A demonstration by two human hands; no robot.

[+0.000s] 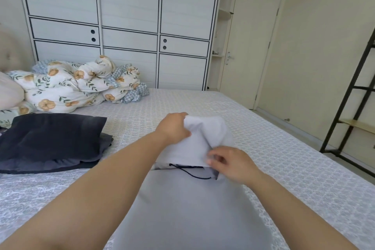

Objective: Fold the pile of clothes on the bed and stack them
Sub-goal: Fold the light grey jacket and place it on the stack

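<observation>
At the centre of the patterned pale-grey bedspread (274, 148), the left hand (174, 128) gripped the far left corner of a light-grey fabric garment with a dark drawstring (182, 209), its fingers curled into the cloth. The right hand (231, 163) pinched the folded-over edge at about four o'clock from the left hand, thumb and fingertips closed on the fabric. The garment lay flat with its long axis running from six o'clock to twelve o'clock, its far end turned back toward the person, and the drawstring (190, 172) showed just beneath that fold. No brand, label or writing could be read on it. At nine o'clock sat a stack of dark navy folded clothes (50, 140). At ten o'clock lay a bunched floral duvet with blue checks (81, 83). Beyond, at twelve o'clock, stood a white wardrobe with black trim (125, 26).
</observation>
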